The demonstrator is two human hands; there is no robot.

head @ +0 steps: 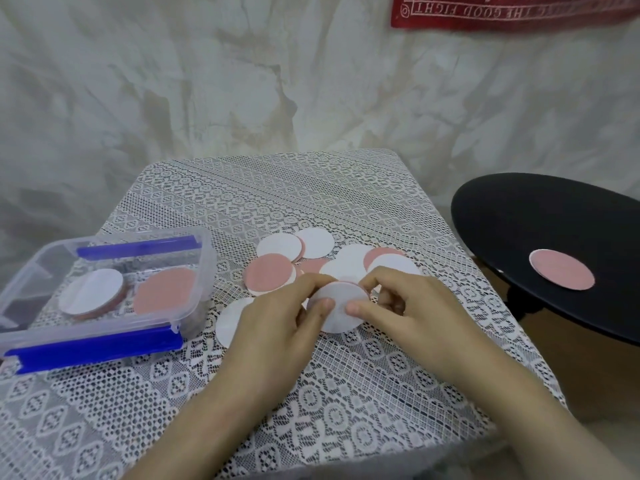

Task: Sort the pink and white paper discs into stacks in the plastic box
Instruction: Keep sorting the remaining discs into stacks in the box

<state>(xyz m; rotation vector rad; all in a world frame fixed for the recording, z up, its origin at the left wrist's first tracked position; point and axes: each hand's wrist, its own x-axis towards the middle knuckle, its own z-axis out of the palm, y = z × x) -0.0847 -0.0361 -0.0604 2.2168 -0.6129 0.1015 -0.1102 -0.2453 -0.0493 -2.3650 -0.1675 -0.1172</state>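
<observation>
Both my hands hold one white paper disc [340, 315] above the table's middle. My left hand [277, 317] pinches its left edge and my right hand [408, 306] pinches its right edge, thumbs on top. Behind them lies a loose pile of pink and white discs [304, 258], and another white disc [228, 322] sits partly under my left hand. The clear plastic box [204, 271] with blue clips stands at the left. Inside it are a white-topped stack [90, 291] on the left and a pink stack [164, 291] on the right.
A lace cloth [311, 393] covers the table. A black round stool [554, 237] at the right carries one pink disc [561, 274]. A white draped sheet hangs behind, with a red banner [512, 12] at the top right.
</observation>
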